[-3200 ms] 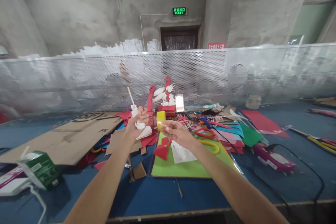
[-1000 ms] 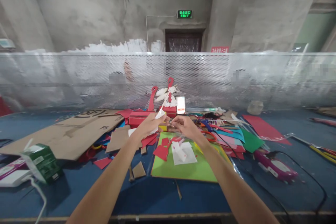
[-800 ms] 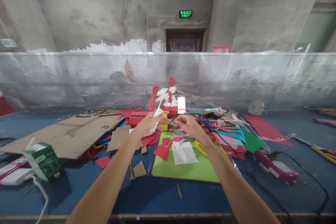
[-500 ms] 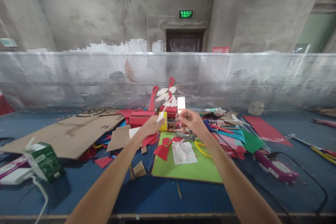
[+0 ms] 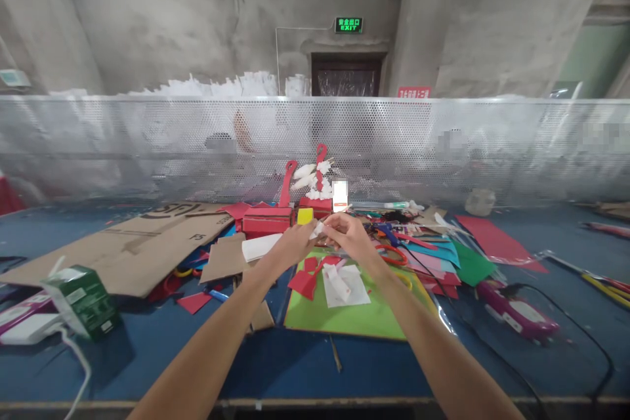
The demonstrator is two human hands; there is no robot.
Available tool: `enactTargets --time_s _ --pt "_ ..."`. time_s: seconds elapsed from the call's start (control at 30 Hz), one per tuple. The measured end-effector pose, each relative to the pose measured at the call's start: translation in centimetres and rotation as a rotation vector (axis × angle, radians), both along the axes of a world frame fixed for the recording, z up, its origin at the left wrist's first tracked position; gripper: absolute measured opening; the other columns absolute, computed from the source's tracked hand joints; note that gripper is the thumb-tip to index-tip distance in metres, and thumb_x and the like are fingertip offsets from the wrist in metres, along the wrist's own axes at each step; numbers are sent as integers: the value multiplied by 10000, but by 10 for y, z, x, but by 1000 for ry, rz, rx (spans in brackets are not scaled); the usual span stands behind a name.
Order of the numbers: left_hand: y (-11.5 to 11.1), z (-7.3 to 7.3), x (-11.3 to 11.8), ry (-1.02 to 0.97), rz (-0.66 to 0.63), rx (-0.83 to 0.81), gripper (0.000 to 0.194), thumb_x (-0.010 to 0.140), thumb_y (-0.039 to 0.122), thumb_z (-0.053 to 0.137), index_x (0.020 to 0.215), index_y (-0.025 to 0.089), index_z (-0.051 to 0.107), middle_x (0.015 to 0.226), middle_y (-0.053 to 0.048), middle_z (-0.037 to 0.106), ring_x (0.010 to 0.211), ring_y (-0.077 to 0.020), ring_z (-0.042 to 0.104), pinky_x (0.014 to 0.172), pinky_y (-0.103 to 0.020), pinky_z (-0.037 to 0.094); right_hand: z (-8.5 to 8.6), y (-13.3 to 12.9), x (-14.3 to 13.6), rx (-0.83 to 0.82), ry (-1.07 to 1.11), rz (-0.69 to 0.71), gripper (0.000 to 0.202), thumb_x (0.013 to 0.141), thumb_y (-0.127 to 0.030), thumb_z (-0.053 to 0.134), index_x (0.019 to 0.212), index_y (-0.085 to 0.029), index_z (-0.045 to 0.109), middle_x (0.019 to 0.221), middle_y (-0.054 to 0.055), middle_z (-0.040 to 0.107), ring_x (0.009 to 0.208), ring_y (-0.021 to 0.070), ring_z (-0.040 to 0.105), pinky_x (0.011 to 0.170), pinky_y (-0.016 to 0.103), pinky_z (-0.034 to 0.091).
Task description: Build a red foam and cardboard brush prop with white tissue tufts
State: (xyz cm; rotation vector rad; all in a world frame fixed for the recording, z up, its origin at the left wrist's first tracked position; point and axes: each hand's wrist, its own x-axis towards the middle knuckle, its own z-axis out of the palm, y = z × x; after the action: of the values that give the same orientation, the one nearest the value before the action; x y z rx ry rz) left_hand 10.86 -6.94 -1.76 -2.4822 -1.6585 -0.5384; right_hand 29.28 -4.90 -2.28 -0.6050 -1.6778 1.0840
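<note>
My left hand is closed on a small white piece of tissue paper, which sticks out past the fingertips. Close against it, my right hand pinches with bent fingers at the tissue's right side. Whatever lies between the right fingertips is too small to make out. Just behind the left hand stands a yellow roll, partly hidden. Beneath both hands, a green board carries white tissue sheets and red paper scraps.
Red models with upright handles and white tufts stand behind, beside a lit phone. Flat cardboard and a green box lie left. Scissors, coloured paper and a purple corded device are right.
My hands have come together, with the right moving left and down. The thin stick that rose from the white tissue in my left hand is no longer clearly visible.
</note>
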Motion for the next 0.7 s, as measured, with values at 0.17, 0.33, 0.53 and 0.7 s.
enactTargets --time_s 0.17,0.33,0.53,0.7 --pt "0 4 4 -21 -39 -38 340 999 333 411 1246 176 583 1086 -153 724 1000 -306 691 785 -321 472 -4 0 -3 2 13 -9 279 793 -438 721 914 -209 618 737 9 656 590 164 652 464 245 485" --pt "3 3 4 -86 -77 -41 272 985 360 437 1057 204 648 1032 -120 729 974 -276 692 737 -277 455 -2 -5 -5 24 -55 -21 268 807 -450 702 895 -212 619 662 -8 614 595 172 652 472 246 491" --pt "4 3 6 -115 -104 -57 266 971 368 449 1041 195 638 1007 -116 730 924 -280 696 722 -291 456 -4 -3 -6 43 -83 -67 219 810 -403 688 906 -223 607 649 -17 598 566 167 630 463 248 496" --pt "1 5 9 -192 -117 -93 198 879 274 555 1040 195 639 992 -91 733 939 -272 690 750 -288 464 -4 -5 -6 61 -103 -93 252 816 -338 657 1044 -239 617 656 -30 591 570 164 627 507 263 523"
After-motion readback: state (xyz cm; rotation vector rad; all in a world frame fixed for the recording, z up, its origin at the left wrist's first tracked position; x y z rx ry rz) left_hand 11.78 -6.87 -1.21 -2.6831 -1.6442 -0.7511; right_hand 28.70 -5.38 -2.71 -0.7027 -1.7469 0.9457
